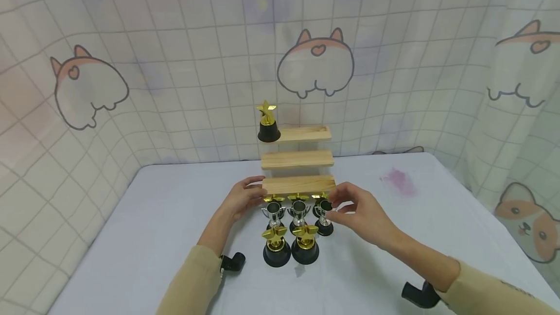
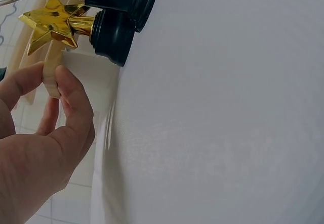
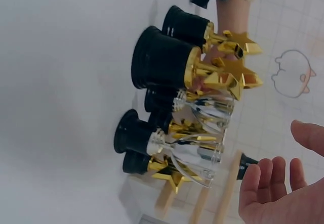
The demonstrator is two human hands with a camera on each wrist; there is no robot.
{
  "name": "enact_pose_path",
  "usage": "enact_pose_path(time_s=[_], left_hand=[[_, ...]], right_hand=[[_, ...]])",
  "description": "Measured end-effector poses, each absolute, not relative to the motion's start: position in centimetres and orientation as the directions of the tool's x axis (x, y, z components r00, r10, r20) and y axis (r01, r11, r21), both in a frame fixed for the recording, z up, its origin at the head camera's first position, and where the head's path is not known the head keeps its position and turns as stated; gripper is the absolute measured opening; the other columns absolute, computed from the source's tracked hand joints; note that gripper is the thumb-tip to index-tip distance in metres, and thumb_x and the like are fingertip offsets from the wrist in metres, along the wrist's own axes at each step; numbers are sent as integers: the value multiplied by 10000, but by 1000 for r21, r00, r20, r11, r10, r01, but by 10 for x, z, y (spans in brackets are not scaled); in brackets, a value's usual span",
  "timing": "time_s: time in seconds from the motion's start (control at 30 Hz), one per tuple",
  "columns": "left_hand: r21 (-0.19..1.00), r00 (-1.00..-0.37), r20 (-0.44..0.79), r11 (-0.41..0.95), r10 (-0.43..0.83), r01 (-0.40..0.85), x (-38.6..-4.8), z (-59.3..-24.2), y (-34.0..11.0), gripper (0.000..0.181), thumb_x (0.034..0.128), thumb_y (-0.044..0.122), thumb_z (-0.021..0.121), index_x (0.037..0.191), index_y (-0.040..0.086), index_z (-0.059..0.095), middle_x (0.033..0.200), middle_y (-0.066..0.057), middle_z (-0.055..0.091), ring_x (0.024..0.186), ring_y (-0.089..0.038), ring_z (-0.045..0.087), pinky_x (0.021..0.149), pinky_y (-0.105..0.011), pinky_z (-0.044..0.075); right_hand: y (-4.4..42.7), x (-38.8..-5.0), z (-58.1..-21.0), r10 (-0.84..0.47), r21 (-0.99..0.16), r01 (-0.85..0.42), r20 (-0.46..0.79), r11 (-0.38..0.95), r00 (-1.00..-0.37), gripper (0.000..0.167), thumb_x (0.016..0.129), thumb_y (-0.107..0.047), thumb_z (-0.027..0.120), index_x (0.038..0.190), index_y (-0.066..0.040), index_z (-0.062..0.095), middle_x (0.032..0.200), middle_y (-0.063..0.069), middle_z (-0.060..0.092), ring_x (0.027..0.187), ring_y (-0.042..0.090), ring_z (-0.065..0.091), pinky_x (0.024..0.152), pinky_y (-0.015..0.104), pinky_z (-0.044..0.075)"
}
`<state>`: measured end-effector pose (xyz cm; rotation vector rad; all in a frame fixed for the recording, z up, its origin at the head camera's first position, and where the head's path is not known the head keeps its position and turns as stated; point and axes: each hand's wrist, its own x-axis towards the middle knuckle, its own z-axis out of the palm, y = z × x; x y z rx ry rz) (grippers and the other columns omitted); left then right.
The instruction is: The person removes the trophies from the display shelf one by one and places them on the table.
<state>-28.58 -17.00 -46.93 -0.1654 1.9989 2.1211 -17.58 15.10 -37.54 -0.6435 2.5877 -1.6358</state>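
My left hand (image 1: 245, 197) pinches the left end of the lowest wooden board (image 1: 298, 185) of a three-step display shelf; in the left wrist view thumb and fingers close around that board end (image 2: 51, 77). Just right of it stands a gold star trophy (image 2: 53, 24) with a black base. My right hand (image 1: 360, 214) hovers beside the rightmost silver cup trophy (image 1: 324, 218), fingers loosely bent. In the right wrist view, that hand (image 3: 283, 188) holds nothing and is apart from the silver cup (image 3: 190, 153). One star trophy (image 1: 268, 123) occupies the top board's left end.
Two star trophies, left (image 1: 276, 247) and right (image 1: 305, 244), stand in front of a row of silver cups, with more stars behind, close against the shelf. The middle board (image 1: 297, 159) lies above the lowest. A patterned curtain (image 1: 210, 62) hangs behind the white table (image 1: 166, 237).
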Motion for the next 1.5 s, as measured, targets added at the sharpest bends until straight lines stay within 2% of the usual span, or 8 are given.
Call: enact_pose_path(time_s=[0.2, 0.43, 0.73, 1.13, 1.5], left_hand=[[970, -969, -234, -46, 81, -239, -285, -470, -172, 582, 891, -10, 715, 1444, 38, 539, 1322, -224, 600, 1035, -241, 675, 893, -344, 591], [970, -968, -235, -49, 87, -239, -285, -469, -173, 581, 893, -14, 713, 1445, 29, 536, 1313, -229, 602, 1020, -239, 680, 877, -339, 596], [968, -967, -239, -52, 86, -244, -285, -468, -173, 575, 899, -19, 706, 1445, 33, 535, 1311, -224, 606, 1012, -231, 683, 885, -346, 594], [968, -966, -242, -46, 87, -246, -285, -469, -172, 576, 900, -13, 710, 1448, 41, 538, 1322, -219, 608, 1028, -238, 686, 921, -376, 584], [969, -967, -237, -47, 90, -242, -285, -470, -171, 556, 913, -1, 710, 1441, 46, 541, 1310, -213, 600, 1026, -228, 676, 892, -355, 592]], right_hand=[[145, -189, -368, -358, -877, -335, 206, 346, -911, 329, 881, -97, 819, 1135, -10, 629, 1083, 133, 649, 1019, 262, 626, 888, 333, 570], [137, -207, -361, -370, -870, -351, 217, 347, -903, 307, 894, -77, 795, 1143, -12, 628, 1099, 80, 652, 1016, 244, 627, 883, 329, 576], [130, -233, -351, -355, -890, -318, 197, 325, -914, 314, 920, -126, 778, 1174, -26, 622, 1134, 101, 652, 1036, 257, 622, 855, 322, 561], [125, -264, -344, -337, -904, -281, 168, 321, -926, 374, 944, -168, 764, 1234, 1, 600, 1256, 201, 617, 1112, 283, 599, 945, 412, 507], [111, -288, -335, -347, -910, -286, 175, 301, -921, 449, 946, -187, 763, 1319, -31, 569, 1290, 162, 604, 1183, 299, 589, 999, 478, 501]])
